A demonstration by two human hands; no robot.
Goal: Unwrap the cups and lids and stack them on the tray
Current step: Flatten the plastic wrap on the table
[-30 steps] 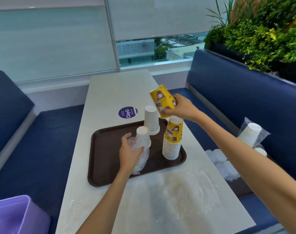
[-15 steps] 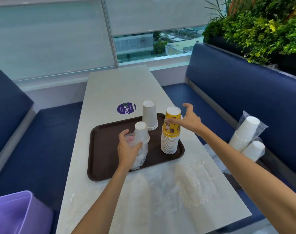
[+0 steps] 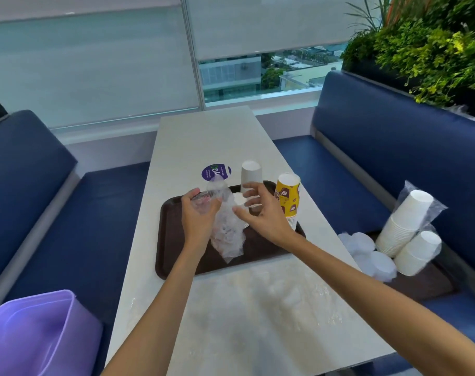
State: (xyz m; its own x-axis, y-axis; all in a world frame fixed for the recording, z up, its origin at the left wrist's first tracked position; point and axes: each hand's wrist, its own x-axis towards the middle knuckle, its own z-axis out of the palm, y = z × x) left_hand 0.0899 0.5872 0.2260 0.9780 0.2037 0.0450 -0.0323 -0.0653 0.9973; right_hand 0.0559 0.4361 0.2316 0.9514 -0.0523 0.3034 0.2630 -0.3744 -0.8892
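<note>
1. The right hand (image 3: 260, 215) has left the yellow cup stack (image 3: 287, 198). It is now over the tray (image 3: 174, 240), fingers spread, holding nothing, just beside the plastic wrap (image 3: 227, 234).
2. The left hand (image 3: 199, 217) sits higher than 0.5 s ago. Its fingers are curled round the wrap's top, and the rest hangs over the tray's middle.
3. The yellow stack stands upside down at the tray's right edge. The cup held 1 s ago is now on top.
4. A white cup stack (image 3: 251, 175) stands upside down at the tray's far edge. A small white cup (image 3: 237, 198) behind the wrap is mostly hidden.
5. The surface (image 3: 258, 308) is pale and glossy, with a purple sticker (image 3: 216, 171) just beyond the tray's far edge.
6. Right of the tray, on the blue bench (image 3: 366, 164), are bagged white cups (image 3: 404, 221) and lids (image 3: 366, 248).
7. Near-left of the tray is a purple bin (image 3: 41, 335). Past the tray is a window with blinds (image 3: 95, 63), with plants (image 3: 434, 44) at far right.
</note>
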